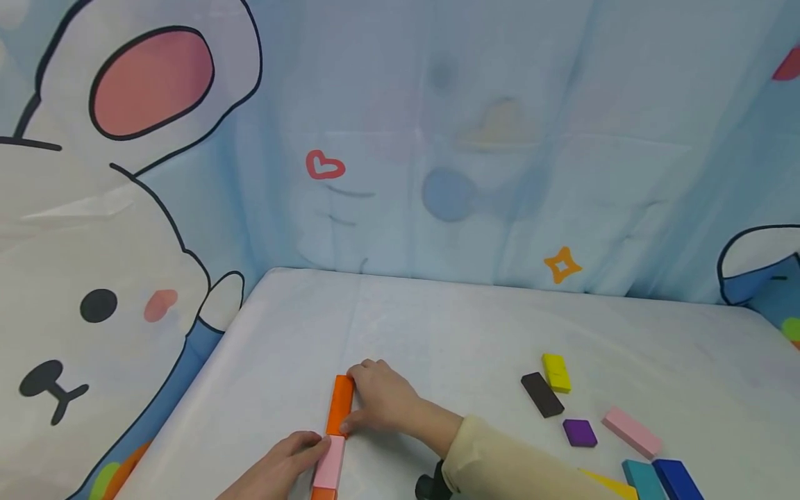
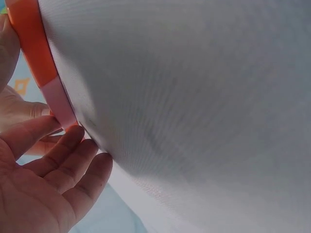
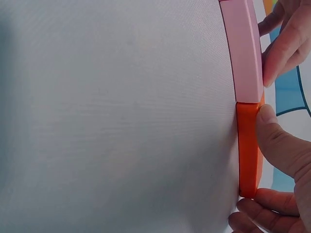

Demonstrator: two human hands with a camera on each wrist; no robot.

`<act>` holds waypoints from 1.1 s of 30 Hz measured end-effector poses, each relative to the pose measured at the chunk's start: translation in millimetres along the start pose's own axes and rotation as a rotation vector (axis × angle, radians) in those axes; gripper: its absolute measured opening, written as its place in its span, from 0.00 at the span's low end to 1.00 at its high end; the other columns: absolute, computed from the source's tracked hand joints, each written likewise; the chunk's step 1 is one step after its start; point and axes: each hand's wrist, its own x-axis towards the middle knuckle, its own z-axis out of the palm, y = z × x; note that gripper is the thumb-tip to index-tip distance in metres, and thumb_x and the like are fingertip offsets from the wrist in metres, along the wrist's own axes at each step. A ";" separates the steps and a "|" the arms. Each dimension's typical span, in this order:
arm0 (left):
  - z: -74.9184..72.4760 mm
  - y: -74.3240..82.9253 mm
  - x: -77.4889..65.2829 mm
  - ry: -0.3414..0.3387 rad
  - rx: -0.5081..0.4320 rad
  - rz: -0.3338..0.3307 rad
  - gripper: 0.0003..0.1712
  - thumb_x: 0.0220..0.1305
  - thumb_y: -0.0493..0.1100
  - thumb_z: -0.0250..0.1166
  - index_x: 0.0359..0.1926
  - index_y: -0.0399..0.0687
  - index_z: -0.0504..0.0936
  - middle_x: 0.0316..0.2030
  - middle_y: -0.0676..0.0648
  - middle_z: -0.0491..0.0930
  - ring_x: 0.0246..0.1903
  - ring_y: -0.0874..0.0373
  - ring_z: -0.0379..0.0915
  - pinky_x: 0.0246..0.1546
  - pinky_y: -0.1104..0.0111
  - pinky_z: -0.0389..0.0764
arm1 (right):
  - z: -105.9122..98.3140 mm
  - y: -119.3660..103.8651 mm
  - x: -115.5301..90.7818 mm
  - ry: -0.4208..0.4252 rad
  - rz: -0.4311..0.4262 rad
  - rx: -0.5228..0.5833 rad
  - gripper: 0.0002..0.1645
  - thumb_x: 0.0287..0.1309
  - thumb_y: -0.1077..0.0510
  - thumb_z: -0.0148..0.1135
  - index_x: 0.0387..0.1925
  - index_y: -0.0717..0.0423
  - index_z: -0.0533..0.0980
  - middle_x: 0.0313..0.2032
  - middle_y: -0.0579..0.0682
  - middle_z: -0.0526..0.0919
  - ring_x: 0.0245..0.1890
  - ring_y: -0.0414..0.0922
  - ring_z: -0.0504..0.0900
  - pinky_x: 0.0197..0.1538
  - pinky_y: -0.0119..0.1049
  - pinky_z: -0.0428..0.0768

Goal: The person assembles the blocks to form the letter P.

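Note:
On the white tabletop, an orange block [image 1: 340, 405] and a pink block [image 1: 329, 462] lie end to end, followed by another orange block [image 1: 323, 494] cut off by the frame's lower edge. My right hand [image 1: 387, 399] holds the farther orange block, thumb near its joint with the pink one and fingers curled at its far end. From the left, my left hand [image 1: 278, 469] rests fingertips against the side of the pink block, close to that joint. In the left wrist view the left hand's fingers [image 2: 80, 177] are loosely bent beside the row.
To the right lie loose blocks: yellow [image 1: 556, 373], black [image 1: 542, 394], purple [image 1: 580, 432], pink [image 1: 632, 431], teal [image 1: 644, 480] and dark blue [image 1: 678, 479]. Another yellow block [image 1: 609, 484] shows partly behind the right sleeve [image 1: 519, 462]. A printed curtain [image 1: 387, 229] hangs behind.

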 end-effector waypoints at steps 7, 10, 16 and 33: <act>6.3 -9.0 6.2 -0.002 -0.008 0.003 0.48 0.49 0.58 0.81 0.70 0.50 0.75 0.66 0.44 0.72 0.52 0.50 0.73 0.55 0.50 0.85 | -1.0 -1.7 -1.3 -0.006 0.010 -0.018 0.46 0.45 0.37 0.82 0.59 0.59 0.77 0.54 0.52 0.83 0.50 0.49 0.79 0.59 0.39 0.83; 12.2 -17.9 11.7 0.002 -0.010 0.004 0.50 0.48 0.61 0.81 0.71 0.53 0.75 0.66 0.44 0.72 0.52 0.51 0.73 0.55 0.49 0.85 | -1.6 -1.8 -1.5 -0.015 0.017 -0.020 0.46 0.45 0.37 0.82 0.59 0.58 0.77 0.54 0.52 0.83 0.50 0.48 0.79 0.59 0.39 0.84; 12.6 -19.7 12.5 0.004 0.001 0.014 0.51 0.48 0.62 0.80 0.72 0.54 0.74 0.66 0.45 0.72 0.51 0.52 0.73 0.56 0.51 0.85 | -1.4 -3.4 -1.3 -0.033 0.032 -0.039 0.51 0.41 0.31 0.80 0.60 0.58 0.77 0.53 0.52 0.83 0.48 0.47 0.78 0.57 0.39 0.85; 0.5 -4.9 2.1 -0.007 -0.029 0.021 0.48 0.51 0.57 0.80 0.70 0.45 0.74 0.65 0.42 0.72 0.52 0.49 0.73 0.56 0.47 0.84 | 0.2 -8.3 -0.6 -0.038 0.040 -0.112 0.53 0.39 0.31 0.82 0.60 0.58 0.76 0.50 0.51 0.83 0.47 0.46 0.78 0.55 0.38 0.86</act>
